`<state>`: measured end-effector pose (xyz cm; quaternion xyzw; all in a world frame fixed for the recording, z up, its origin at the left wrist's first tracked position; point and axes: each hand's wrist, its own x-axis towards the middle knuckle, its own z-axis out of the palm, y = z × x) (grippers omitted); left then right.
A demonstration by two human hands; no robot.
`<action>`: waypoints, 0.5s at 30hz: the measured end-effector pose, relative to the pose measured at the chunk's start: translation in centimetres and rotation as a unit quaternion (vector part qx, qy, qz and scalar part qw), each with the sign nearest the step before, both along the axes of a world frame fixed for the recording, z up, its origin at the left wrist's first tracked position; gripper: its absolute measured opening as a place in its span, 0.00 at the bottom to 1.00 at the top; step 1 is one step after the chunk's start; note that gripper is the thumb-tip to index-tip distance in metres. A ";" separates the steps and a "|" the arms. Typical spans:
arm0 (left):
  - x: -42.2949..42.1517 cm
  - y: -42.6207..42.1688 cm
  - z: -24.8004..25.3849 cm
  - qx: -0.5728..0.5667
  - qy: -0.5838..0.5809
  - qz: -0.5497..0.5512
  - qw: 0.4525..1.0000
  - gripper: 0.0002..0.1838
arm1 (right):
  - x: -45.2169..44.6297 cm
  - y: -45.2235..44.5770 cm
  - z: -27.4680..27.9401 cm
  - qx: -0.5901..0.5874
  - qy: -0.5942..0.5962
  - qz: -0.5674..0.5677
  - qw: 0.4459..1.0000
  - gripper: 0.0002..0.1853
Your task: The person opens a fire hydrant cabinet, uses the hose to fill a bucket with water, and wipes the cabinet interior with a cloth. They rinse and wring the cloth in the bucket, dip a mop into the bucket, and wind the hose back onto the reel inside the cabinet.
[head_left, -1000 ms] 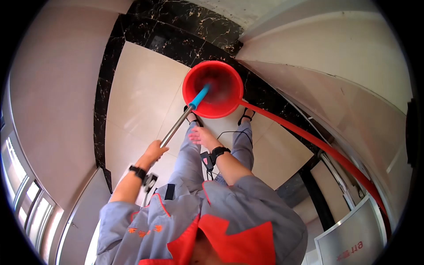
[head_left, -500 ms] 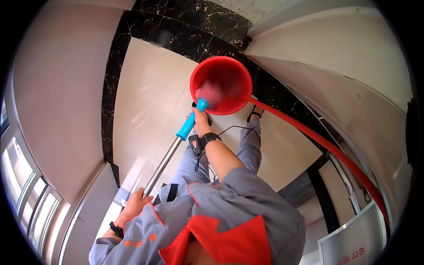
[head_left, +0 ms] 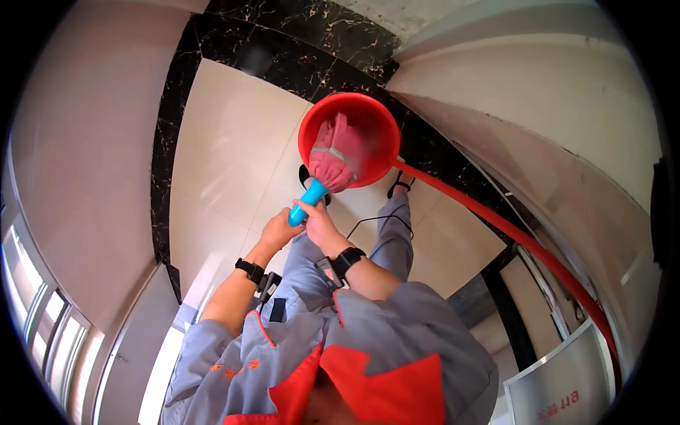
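Observation:
A mop with a blue plastic sleeve (head_left: 309,202) and a pink cloth head (head_left: 334,157) is in front of me. Its head, with a pale band round it, hangs in the mouth of the red bucket (head_left: 388,127). My right hand (head_left: 320,224) is closed round the blue sleeve near its lower end. Close beside it, my left hand (head_left: 279,231) has its fingers closed at the sleeve's end. The steel pole seen earlier is hidden from view now.
A long red pipe or hose (head_left: 496,211) runs from beside the bucket along the right wall. My feet stand on pale tiles (head_left: 219,142) bordered by black marble (head_left: 283,57). Windows (head_left: 35,290) line the left, and a white-framed box with red lettering (head_left: 563,379) stands lower right.
My left hand has moved up from the steel pole to beside my right hand. The mop's cloth head has turned into clearer view over the bucket, and the steel pole has gone from sight.

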<state>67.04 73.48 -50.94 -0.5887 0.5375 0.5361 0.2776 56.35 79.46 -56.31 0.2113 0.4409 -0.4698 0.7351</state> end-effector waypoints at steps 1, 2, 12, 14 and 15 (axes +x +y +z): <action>-0.1 0.4 0.4 -0.021 0.003 0.014 1.000 0.24 | -1.0 0.4 0.4 -0.028 -0.012 -0.002 1.000 0.26; -0.3 0.6 0.7 -0.042 0.008 0.025 0.999 0.22 | -2.0 1.7 -1.4 -0.055 0.000 0.096 0.994 0.26; -1.0 0.4 5.3 -0.116 -0.004 -0.065 0.991 0.19 | -10.7 -3.5 -4.6 -0.052 -0.144 -0.162 0.975 0.34; -0.9 0.7 5.8 -0.135 -0.012 -0.085 0.987 0.19 | -10.1 -3.3 -6.8 -0.020 -0.122 -0.137 0.983 0.33; -0.6 0.9 5.7 -0.143 -0.007 -0.080 0.987 0.20 | -9.9 -3.5 -6.3 -0.006 -0.111 -0.135 0.985 0.33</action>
